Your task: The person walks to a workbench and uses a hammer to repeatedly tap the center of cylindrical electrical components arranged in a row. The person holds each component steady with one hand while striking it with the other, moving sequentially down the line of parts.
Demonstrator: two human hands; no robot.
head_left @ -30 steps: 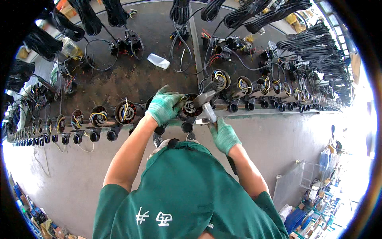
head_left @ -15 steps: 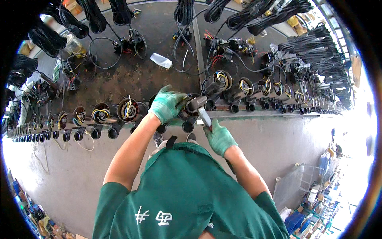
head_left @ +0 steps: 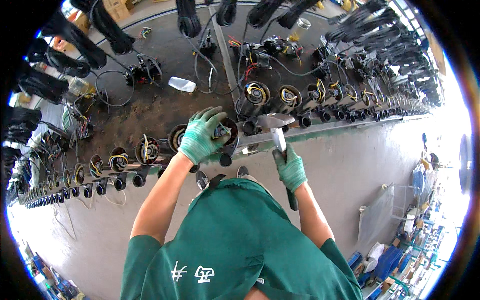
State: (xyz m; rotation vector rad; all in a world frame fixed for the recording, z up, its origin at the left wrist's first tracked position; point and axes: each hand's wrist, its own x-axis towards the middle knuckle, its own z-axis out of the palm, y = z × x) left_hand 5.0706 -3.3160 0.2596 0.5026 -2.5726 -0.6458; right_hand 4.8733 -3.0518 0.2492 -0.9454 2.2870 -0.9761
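Near left hand [head_left: 202, 133], housings [head_left: 163, 150] with wires [head_left: 146, 147]

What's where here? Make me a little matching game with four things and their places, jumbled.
Things:
1. hammer
2. left hand
3. plastic piece
4. shoes

Places:
A. on the floor
B. at the open end of a black cylinder
C. in the right hand
D. lying on the dark table

Right pairs: 1-C, 2-B, 3-D, 4-A.
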